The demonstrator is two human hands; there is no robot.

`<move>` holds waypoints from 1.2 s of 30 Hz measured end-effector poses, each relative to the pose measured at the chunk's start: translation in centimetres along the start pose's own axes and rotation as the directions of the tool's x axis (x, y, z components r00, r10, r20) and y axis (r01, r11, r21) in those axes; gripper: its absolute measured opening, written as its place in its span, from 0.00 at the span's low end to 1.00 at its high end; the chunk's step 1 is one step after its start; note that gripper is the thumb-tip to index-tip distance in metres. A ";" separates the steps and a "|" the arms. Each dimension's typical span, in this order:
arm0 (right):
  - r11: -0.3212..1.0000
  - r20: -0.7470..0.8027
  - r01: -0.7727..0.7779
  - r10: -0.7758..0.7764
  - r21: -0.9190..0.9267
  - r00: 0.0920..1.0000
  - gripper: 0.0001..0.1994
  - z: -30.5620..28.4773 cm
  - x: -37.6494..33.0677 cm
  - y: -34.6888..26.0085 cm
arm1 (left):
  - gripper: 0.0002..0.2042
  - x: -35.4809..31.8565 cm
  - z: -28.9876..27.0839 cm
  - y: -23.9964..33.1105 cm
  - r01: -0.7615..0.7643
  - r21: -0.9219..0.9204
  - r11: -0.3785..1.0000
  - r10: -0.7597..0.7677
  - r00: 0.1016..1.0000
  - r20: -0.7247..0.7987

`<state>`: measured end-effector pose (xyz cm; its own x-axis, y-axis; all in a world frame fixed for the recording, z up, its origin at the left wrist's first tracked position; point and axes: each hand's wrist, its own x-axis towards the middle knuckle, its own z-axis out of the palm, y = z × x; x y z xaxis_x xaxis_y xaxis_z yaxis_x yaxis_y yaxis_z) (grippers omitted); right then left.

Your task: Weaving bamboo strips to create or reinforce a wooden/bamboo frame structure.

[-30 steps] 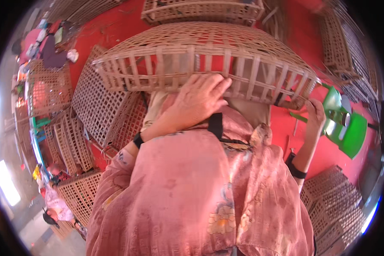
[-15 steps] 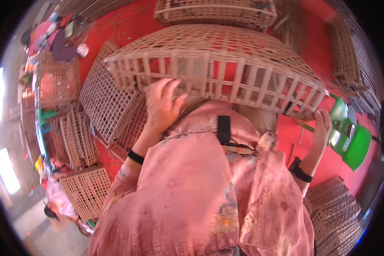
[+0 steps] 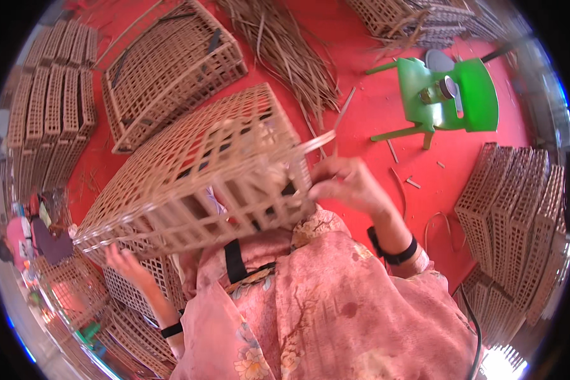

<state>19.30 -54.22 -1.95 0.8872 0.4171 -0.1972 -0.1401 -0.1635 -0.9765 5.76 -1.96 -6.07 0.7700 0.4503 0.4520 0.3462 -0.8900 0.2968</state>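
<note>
A brown woven-strip basket (image 3: pixel 190 158) with open lattice sides lies tilted across my lap, its right end raised. At its right corner my right hand (image 3: pixel 351 187) has thumb and fingers closed on the edge; the fingertips are partly hidden by the weave. A loose pale strip end (image 3: pixel 316 142) sticks out just above that hand. My left hand (image 3: pixel 132 266) is by the basket's low left end, fingers stretched up against the lower edge and slightly blurred. Both wrists wear black bands.
Another lattice basket (image 3: pixel 171 69) rests on the red floor (image 3: pixel 354 114) ahead, beside a bundle of long strips (image 3: pixel 285 50). A green chair (image 3: pixel 418 95) with a jar (image 3: pixel 438 90) on it stands at right. Stacked baskets (image 3: pixel 513 215) line both sides; a person (image 3: pixel 44 240) sits far left.
My view has turned right. The basket now slants, its right end higher. My left hand has shifted from its near edge to the left end; the right hand stays at the right corner.
</note>
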 end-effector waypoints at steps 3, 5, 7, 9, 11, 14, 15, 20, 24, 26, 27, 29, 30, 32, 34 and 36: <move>0.991 0.095 0.038 -0.051 0.130 0.994 0.11 0.1 0.0 1.8 | 0.20 3.5 0.2 1.1 0.271 -0.493 0.827 -0.340 0.939 -0.053; 0.818 0.306 -0.275 0.128 0.506 0.943 0.13 -1.7 1.2 5.1 | 0.22 4.8 1.1 3.1 0.319 -0.571 0.756 -0.432 0.899 -0.070; 0.805 0.354 -0.324 0.153 0.497 0.923 0.15 -4.0 3.6 10.1 | 0.24 4.8 1.9 5.4 0.366 -0.384 0.848 -0.462 0.866 -0.194; 0.764 0.206 -0.461 0.414 0.450 0.887 0.15 -6.0 6.0 16.4 | 0.25 5.3 2.3 7.2 0.375 -0.390 0.841 -0.470 0.864 -0.182; 0.727 0.166 -0.679 0.660 0.105 0.733 0.15 -8.5 8.5 23.2 | 0.27 5.9 2.3 8.2 0.379 -0.372 0.847 -0.471 0.860 -0.196; 0.729 0.039 -0.681 0.684 -0.072 0.729 0.13 -10.2 13.7 32.9 | 0.29 6.9 2.3 8.6 0.443 -0.351 0.825 -0.520 0.838 -0.165; 0.793 -0.081 -0.609 0.605 -0.027 0.792 0.13 -10.4 15.0 35.6 | 0.30 7.1 2.3 8.5 0.473 -0.354 0.807 -0.556 0.810 -0.186; 0.790 -0.570 -0.611 0.481 -0.049 0.667 0.13 -11.2 21.1 45.5 | 0.32 7.4 2.6 8.2 0.460 -0.161 0.873 -0.487 0.833 -0.261; 0.702 -0.476 -0.645 0.697 0.301 0.536 0.12 -11.3 24.5 51.9 | 0.31 8.0 2.3 7.9 0.408 -0.034 0.913 -0.399 0.870 -0.290; 0.597 -0.340 -0.599 0.800 0.534 0.494 0.13 -11.4 25.9 54.1 | 0.28 8.2 2.2 7.5 0.413 -0.012 0.911 -0.403 0.881 -0.245; 0.477 -0.291 -0.551 0.872 0.685 0.393 0.12 -11.5 26.3 54.7 | 0.27 8.2 2.2 7.3 0.400 0.010 0.917 -0.388 0.894 -0.223; 0.702 -0.618 -0.548 0.692 0.455 0.373 0.10 -11.1 26.8 54.8 | 0.25 8.1 2.0 6.8 0.283 0.309 0.908 -0.232 0.954 -0.193; 0.803 -0.818 -0.565 0.448 0.190 0.361 0.09 -11.0 26.9 54.4 | 0.25 8.0 1.9 6.5 0.174 0.387 0.906 -0.117 0.979 -0.167; 0.793 -0.703 -0.534 0.558 0.295 0.441 0.09 -11.0 26.7 53.0 | 0.26 7.9 1.8 5.9 0.183 0.278 0.943 -0.147 0.978 -0.145; 0.703 -0.406 -0.456 0.698 0.546 0.590 0.10 -10.7 25.7 51.4 | 0.27 7.9 1.7 5.3 0.191 0.180 0.965 -0.166 0.976 -0.142; 0.753 -0.405 -0.657 0.591 -0.031 0.697 0.14 -10.0 24.1 49.9 | 0.28 7.8 1.5 4.7 0.233 0.154 0.960 -0.207 0.964 -0.166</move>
<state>38.09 -61.32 -54.57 0.7138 -0.1682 -0.6798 -0.6749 -0.4246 -0.6036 14.27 -2.74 -2.43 0.5815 0.6306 0.5140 0.5945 -0.7607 0.2606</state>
